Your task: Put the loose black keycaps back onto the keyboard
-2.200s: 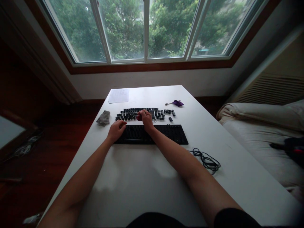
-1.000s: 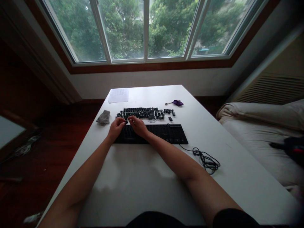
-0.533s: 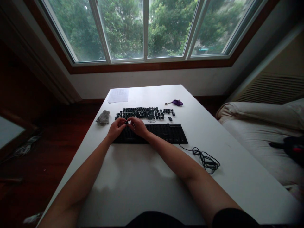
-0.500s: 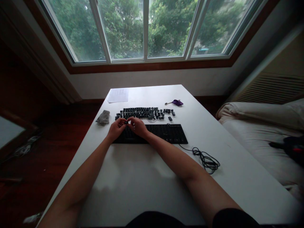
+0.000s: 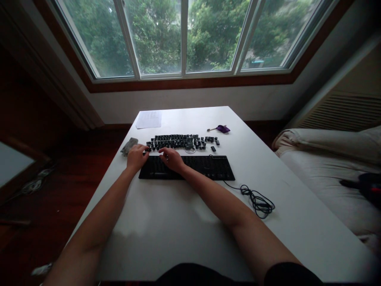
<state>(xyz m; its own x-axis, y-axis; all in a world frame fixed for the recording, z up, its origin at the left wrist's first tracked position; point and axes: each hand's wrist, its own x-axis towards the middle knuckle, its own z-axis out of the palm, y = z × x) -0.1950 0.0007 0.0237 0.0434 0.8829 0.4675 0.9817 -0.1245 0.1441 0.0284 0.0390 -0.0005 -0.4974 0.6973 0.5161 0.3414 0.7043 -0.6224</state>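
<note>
White tabletop: your forearms run from near edge to middle. Black keyboard mid-table, parallel to near edge, unanchored; off-centre push from you could skid it toward left edge. Cable coiled loose toward right edge; your right elbow could snag it and drag keyboard. Your left hand at keyboard's far-left corner, fingers curled, tips by left end of loose keycaps; grip too small to tell. Your right hand palm down on keyboard's left part; whether it holds anything, cannot tell. Keycaps in rows just beyond keyboard: careless sweep scatters them, some off left edge.
</note>
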